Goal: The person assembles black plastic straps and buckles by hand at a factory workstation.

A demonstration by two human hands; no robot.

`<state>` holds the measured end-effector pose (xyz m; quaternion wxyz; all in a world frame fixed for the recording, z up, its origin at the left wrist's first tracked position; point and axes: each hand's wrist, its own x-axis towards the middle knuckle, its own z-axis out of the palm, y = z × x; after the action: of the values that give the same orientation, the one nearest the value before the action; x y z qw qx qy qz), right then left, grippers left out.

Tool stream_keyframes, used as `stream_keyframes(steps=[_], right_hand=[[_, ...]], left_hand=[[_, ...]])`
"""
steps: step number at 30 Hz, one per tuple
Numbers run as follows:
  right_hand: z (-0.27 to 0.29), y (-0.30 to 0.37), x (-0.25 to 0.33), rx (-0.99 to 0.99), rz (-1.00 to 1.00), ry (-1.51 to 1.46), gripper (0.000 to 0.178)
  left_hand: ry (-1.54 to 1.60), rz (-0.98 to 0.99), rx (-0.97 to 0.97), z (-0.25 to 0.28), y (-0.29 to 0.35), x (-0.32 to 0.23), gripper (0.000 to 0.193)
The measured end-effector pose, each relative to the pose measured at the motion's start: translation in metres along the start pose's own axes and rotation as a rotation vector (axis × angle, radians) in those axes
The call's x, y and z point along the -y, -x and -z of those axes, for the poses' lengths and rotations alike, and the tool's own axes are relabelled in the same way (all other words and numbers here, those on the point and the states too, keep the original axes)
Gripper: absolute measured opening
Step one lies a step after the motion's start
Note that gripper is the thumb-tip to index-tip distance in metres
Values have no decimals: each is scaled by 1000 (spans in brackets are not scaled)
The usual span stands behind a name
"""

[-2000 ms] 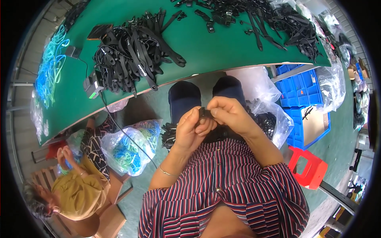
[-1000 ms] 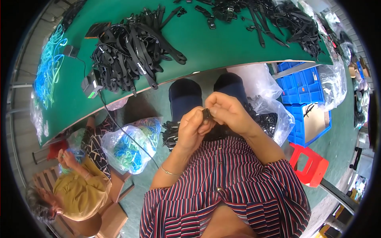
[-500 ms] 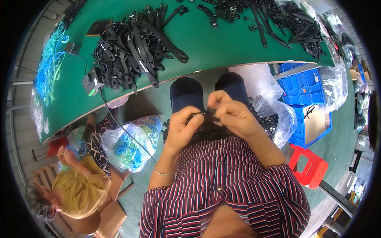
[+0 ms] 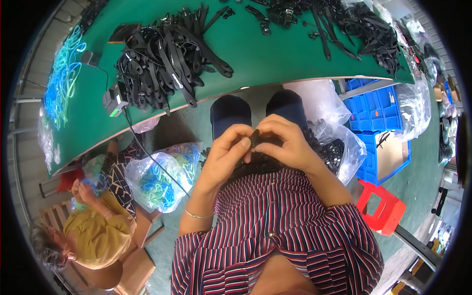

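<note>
Over my lap, both hands meet around a small black strap piece (image 4: 254, 138); its exact shape is partly covered by fingers. My left hand (image 4: 230, 151) is closed, pinching it between thumb and fingers. From the other side my right hand (image 4: 286, 142) grips the same piece, thumb and forefinger closed at it. Below the hands, a dark heap of black parts (image 4: 255, 166) lies across my lap, too small to make out singly. On the green table (image 4: 236, 78) ahead, a big pile of black straps (image 4: 167, 64) reaches the near edge.
More black straps (image 4: 373, 34) and buckles (image 4: 287, 14) lie at the far right. Blue and green cords (image 4: 64, 73) hang at the left; a clear bag (image 4: 160, 184) holds similar ones. Blue crates (image 4: 376, 110) and a red stool (image 4: 381, 209) stand right. A co-worker (image 4: 101, 231) sits left.
My hands have drawn closer together over the lap. The black piece now stands more upright between the fingertips, and my right hand has turned and lowered slightly.
</note>
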<state>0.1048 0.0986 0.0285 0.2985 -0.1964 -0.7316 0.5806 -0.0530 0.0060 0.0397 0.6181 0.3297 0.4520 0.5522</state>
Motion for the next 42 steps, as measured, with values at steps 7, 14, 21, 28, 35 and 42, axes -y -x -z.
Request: stream_keyframes(steps=[7,14,21,28,35,42], right_hand=[[-2,-1,11,56,8,45,23],[-6,2,8,48,-16,-76,22],[-1,-3,11,41,107,155,24],[-6,-4,2,29,323,386,27],[4,18,6,69,-202,34,14],[8,30,-5,119,-287,-90,23]], left_hand=[[462,75,83,5,-1,8,11],[381,25,81,4,4,10,9],[149,83,10,7,2,8,6],[326,46,-45,6,4,27,21],[-239,-142,-114,-11,4,13,20],[-593,-32,11,-9,1,22,18]])
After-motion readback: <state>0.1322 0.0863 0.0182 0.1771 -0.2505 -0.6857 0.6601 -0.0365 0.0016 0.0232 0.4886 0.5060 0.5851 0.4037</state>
